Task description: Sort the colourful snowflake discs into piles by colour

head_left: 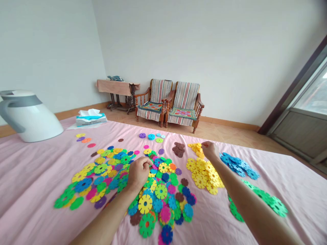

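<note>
A wide mixed pile of notched plastic flower discs (160, 191) in many colours covers the middle of the pink cloth. My left hand (139, 172) rests over this pile with its fingers curled in; what they hold, if anything, is hidden. Farther right, my right hand (211, 149) is closed in a pinch at the edge of a small pile of orange-yellow discs (196, 149). Nothing can be made out between its fingertips. Yellow discs (201, 173) lie just below that hand, with blue discs (238, 165) and green discs (278, 206) to its right.
Brown discs (178, 149) form a small heap left of the orange-yellow ones. A white jug (42, 117) and a tissue box (91, 119) stand at the left. Beyond the pink cloth (288, 173) are two wooden chairs (184, 98) and a cloth-draped sewing table (114, 87).
</note>
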The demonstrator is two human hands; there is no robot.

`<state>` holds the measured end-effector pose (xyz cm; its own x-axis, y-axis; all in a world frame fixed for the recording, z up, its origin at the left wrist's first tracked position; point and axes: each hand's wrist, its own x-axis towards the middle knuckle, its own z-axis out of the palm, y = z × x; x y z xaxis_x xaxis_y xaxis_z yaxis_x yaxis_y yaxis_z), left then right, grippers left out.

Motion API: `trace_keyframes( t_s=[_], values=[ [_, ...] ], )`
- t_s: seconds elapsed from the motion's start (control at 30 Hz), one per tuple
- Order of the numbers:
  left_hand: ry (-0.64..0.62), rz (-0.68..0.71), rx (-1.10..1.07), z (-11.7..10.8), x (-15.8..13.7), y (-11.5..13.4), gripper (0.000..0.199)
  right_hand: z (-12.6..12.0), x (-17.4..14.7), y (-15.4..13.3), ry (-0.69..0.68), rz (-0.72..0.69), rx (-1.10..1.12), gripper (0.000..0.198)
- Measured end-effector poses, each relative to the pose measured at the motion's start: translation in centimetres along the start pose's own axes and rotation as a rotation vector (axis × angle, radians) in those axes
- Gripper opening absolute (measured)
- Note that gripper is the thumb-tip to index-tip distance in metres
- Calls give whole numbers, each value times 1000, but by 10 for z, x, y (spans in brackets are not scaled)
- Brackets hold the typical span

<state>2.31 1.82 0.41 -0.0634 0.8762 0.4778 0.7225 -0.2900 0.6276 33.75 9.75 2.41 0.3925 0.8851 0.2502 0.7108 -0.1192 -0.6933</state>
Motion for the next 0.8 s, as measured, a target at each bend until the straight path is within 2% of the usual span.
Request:
trace_keyframes(
  t_s=[0.07, 0.27, 0.37, 0.5, 0.67, 0.8],
  values=[
    [5, -2, 2, 0, 0, 1, 31, 0, -25, -12, -82, -91, 7, 13],
    [24, -9, 1, -4, 0, 2, 31, 5, -127, -45, -379, -413, 76, 17],
    [31, -12, 0, -6, 2, 3, 30, 9, -157, -55, -421, -582, 49, 19],
    [28, -15, 4, -7, 3, 1, 30, 19, -162, -70, -370, -691, -93, 24],
    [16, -9, 12, -5, 4, -2, 30, 40, -149, -86, -330, -646, -203, 29],
    [11, -10, 17, -4, 4, -3, 31, 52, -147, -90, -293, -595, -203, 28]
  ],
)
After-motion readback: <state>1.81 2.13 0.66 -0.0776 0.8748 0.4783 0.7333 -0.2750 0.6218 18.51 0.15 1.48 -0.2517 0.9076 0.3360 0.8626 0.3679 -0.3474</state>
